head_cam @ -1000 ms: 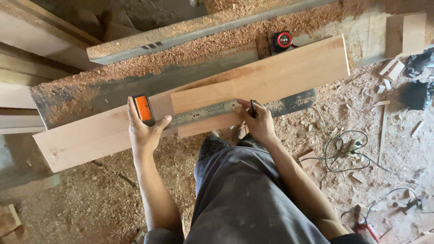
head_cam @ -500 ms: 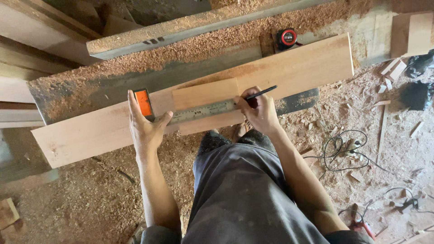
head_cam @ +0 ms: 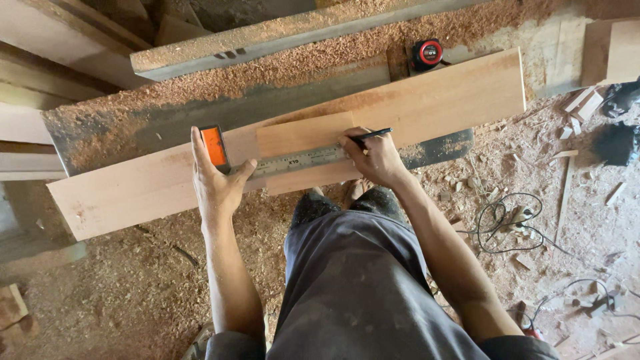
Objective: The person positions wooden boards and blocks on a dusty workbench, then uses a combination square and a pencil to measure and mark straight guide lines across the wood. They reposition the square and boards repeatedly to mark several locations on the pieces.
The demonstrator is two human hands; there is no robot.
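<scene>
left hand (head_cam: 217, 180) fingers spread, pinning square (head_cam: 280, 160) at 9 o'clock; right hand (head_cam: 373, 157) pinching pencil (head_cam: 372, 135) | keep blade flat on board (head_cam: 427, 107); tip tight to edge

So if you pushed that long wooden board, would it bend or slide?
The long board looks thick and flat, so it would probably stay stiff, not floppy. It likely feels heavy, being wide and long. It lies on a surface strewn with sawdust, so it might slide when pushed; the left hand pressing the square may steady it.
</scene>
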